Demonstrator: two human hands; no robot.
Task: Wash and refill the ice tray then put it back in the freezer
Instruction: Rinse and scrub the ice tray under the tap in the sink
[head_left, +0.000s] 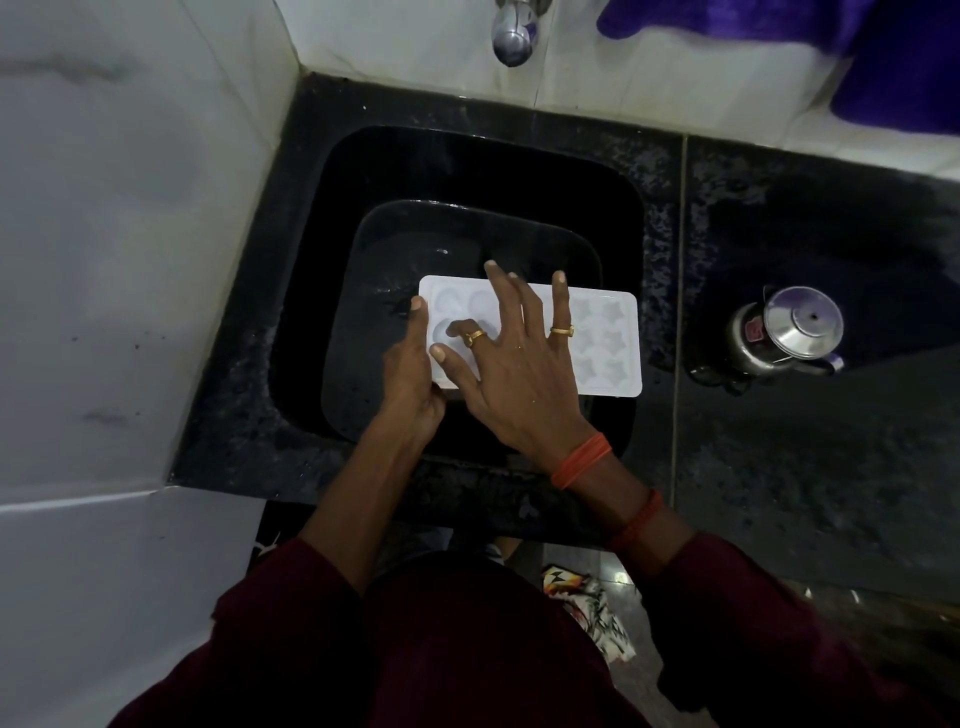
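White tiled walls (130, 260); black stone counter (779, 260), wet. Black sink (467, 161) holds a dark basin (395, 249). White ice tray (608, 332) is over the basin, cavities up. Left hand (410, 384) grips the tray's left end, thumb on top. Right hand (519, 374) is spread wide across the cavities.

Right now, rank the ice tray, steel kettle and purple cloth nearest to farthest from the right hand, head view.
1. ice tray: under the right hand, touching.
2. steel kettle: on the counter, to the right.
3. purple cloth: top right corner.
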